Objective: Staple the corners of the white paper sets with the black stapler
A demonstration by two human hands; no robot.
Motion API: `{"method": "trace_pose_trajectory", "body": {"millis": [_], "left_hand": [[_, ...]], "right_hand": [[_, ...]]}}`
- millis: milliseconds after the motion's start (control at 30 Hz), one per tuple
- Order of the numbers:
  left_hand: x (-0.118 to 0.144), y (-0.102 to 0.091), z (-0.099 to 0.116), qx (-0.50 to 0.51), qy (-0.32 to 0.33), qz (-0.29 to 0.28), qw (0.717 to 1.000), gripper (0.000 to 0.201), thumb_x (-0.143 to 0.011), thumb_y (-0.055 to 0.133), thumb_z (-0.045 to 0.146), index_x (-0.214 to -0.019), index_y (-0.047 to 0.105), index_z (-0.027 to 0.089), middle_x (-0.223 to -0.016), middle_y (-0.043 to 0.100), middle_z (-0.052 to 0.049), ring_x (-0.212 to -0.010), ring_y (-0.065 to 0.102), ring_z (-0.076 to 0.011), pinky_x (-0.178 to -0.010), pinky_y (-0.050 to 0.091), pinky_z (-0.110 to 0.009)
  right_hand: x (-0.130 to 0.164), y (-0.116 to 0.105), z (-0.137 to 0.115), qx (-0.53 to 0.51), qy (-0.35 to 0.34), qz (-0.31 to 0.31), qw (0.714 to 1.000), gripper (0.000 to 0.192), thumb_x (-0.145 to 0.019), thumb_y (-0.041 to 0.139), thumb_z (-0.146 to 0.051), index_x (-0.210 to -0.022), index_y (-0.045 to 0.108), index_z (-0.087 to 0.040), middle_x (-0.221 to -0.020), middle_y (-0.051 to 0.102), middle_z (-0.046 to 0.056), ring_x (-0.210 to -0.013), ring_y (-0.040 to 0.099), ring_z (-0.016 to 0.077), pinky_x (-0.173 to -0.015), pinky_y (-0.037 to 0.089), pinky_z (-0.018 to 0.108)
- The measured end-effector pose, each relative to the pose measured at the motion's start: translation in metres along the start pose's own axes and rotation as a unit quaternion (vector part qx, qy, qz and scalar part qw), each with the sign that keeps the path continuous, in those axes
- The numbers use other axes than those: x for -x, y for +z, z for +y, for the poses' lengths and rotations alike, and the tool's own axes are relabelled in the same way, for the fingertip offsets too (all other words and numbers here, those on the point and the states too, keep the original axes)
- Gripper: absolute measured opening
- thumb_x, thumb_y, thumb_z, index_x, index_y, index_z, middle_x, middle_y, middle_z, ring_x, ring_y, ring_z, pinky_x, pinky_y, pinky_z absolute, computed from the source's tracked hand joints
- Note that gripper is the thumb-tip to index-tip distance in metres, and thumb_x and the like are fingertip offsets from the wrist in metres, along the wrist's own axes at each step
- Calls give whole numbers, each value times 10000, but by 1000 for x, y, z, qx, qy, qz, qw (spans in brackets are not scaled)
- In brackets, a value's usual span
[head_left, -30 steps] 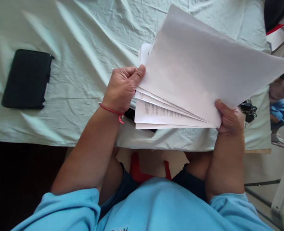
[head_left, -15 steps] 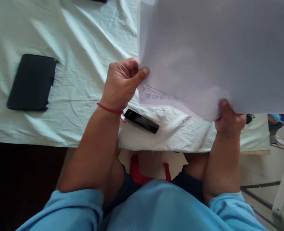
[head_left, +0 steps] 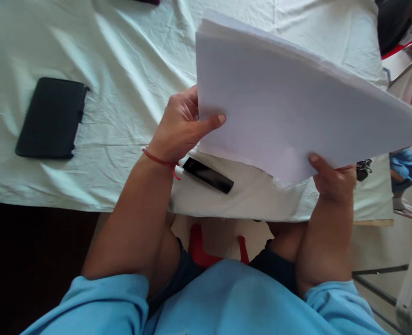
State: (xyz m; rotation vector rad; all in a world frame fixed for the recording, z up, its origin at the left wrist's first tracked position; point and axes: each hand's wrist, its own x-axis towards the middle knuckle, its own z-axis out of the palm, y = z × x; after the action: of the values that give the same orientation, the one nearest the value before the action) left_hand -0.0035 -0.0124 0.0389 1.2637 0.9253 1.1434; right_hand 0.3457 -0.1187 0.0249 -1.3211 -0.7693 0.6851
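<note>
A stack of white paper sheets point(head_left: 282, 102) is held up above the cloth-covered table, tilted, with a blank side facing me. My left hand point(head_left: 188, 121) grips its left edge, thumb on top and fingers hidden underneath. At the lower right edge my right hand point(head_left: 333, 177) is closed on the same sheets, its thumb lying over the front. The lower edge looks uneven between the two hands. Just under my left wrist, a slim black glossy case point(head_left: 208, 175) rests on the cloth.
A black tablet-like case point(head_left: 52, 118) lies at the left of the pale green cloth point(head_left: 122, 116). Keys point(head_left: 363, 169) sit beyond my right hand. Past the table's right end are a metal frame point(head_left: 380, 284) and another person's leg and shoe point(head_left: 406, 207).
The paper stack has tipped and come lower, so its far edge and the table behind it now show. The printed sheet edge at lower left is no longer visible. Both hands keep their grip.
</note>
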Motion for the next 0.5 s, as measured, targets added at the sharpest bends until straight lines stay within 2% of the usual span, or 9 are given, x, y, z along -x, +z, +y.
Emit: {"method": "trace_pose_trajectory", "body": {"millis": [133, 267, 333, 400, 500], "left_hand": [[2, 3, 4, -24, 27, 5, 999, 331, -823, 1028, 369, -992, 769, 249, -1100, 840, -37, -1270, 725, -303, -1091, 630, -436], [7, -3, 11, 9, 71, 10, 997, 458, -769, 1080, 322, -1151, 834, 270, -1207, 829, -20, -1302, 711, -286, -1185, 596, -428], [8, -6, 13, -22, 53, -7, 998, 439, -767, 1074, 292, -1148, 857, 266, -1109, 809, -20, -1218, 714, -283, -1114, 609, -425], [8, -8, 13, -78, 1, -45, 996, 335, -767, 1054, 303, -1027, 850, 249, -997, 782, -32, -1140, 714, -303, -1026, 622, -434], [7, -7, 15, -107, -31, -55, 992, 404, -708, 1058, 314, -1012, 802, 246, -1059, 805, -50, -1192, 721, -337, -1042, 622, -446]], "right_hand": [[0, 4, 7, -1, -13, 48, 999, 615, -462, 1069, -212, -1000, 772, -249, -1290, 837, 17, -1412, 741, 283, -1331, 573, 553], [1, 1, 11, -26, -41, 95, 994, 632, -418, 1058, -226, -982, 779, -279, -1218, 835, -30, -1358, 760, 279, -1337, 562, 616], [3, -3, 10, 23, -33, 88, 995, 621, -415, 1097, -283, -952, 784, -283, -1162, 838, -30, -1315, 772, 283, -1357, 539, 622], [4, -6, 9, 102, -23, 55, 993, 584, -436, 1132, -345, -899, 784, -266, -1139, 846, -3, -1265, 783, 288, -1391, 504, 591], [3, -8, 8, 161, -20, 29, 986, 552, -475, 1144, -395, -870, 789, -246, -1146, 860, 23, -1231, 792, 293, -1412, 483, 564]]}}
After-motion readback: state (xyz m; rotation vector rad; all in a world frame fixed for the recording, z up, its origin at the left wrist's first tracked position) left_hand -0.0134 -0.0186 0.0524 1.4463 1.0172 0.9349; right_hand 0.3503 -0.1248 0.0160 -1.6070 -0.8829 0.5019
